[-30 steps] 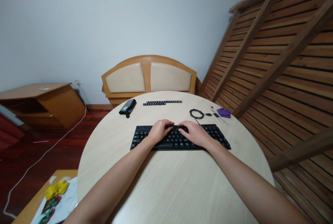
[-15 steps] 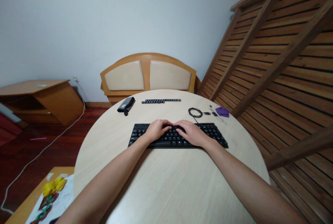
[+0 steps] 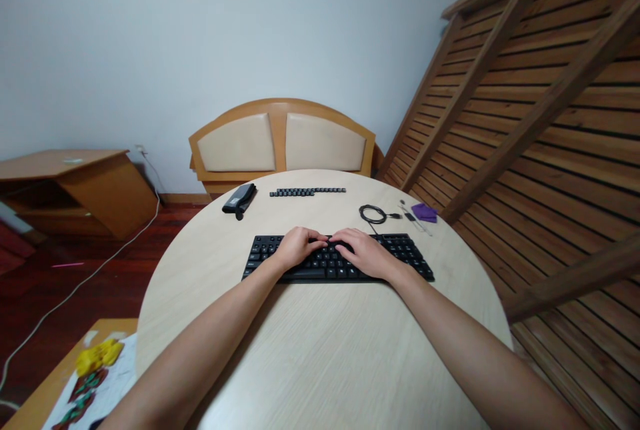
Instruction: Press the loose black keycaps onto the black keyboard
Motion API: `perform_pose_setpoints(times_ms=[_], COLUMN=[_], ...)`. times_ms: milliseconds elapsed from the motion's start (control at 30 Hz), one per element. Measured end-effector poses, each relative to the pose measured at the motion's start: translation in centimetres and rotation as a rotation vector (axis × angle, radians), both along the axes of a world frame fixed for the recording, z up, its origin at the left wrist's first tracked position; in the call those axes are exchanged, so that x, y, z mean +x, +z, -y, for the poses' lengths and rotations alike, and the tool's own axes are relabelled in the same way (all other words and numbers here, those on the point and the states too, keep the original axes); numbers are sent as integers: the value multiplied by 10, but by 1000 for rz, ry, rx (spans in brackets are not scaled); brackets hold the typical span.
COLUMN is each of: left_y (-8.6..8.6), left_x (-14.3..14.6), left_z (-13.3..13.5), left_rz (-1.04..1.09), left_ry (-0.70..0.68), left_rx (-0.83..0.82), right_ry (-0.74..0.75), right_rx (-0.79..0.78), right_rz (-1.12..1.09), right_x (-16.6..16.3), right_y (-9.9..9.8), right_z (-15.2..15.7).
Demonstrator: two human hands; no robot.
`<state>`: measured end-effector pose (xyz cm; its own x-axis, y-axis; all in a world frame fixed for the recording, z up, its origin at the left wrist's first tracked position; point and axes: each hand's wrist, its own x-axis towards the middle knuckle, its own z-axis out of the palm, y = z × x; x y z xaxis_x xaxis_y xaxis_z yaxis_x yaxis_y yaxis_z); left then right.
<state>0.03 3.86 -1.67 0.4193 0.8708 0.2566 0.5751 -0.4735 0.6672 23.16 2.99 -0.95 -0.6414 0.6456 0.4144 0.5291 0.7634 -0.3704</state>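
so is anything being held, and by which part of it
Cannot be told: left grip and right grip are over the keyboard, and would hide anything small.

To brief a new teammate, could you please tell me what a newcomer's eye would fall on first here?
Probably the black keyboard on the round table, with the left hand and right hand over it. Beyond it, dark keycaps lie in rows, while a large slatted wooden frame slants along the picture's right side.

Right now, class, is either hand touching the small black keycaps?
No: the left hand and right hand are at the keyboard, well short of the keycaps.
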Motion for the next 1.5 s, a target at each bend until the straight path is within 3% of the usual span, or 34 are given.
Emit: perform_pose_setpoints(times_ms=[1033, 1300, 1500], left_y=[4, 8, 8], left_x=[0, 2, 2], left_z=[1, 6, 6], left_rz=[-49, -134, -124], left_ry=[6, 29, 76], left_rx=[24, 90, 53], right_ry=[23, 33, 12], right_rx=[2, 21, 16], right_rz=[30, 25, 39], right_x=[0, -1, -1], right_y=[8, 7, 6], right_z=[5, 5, 4])
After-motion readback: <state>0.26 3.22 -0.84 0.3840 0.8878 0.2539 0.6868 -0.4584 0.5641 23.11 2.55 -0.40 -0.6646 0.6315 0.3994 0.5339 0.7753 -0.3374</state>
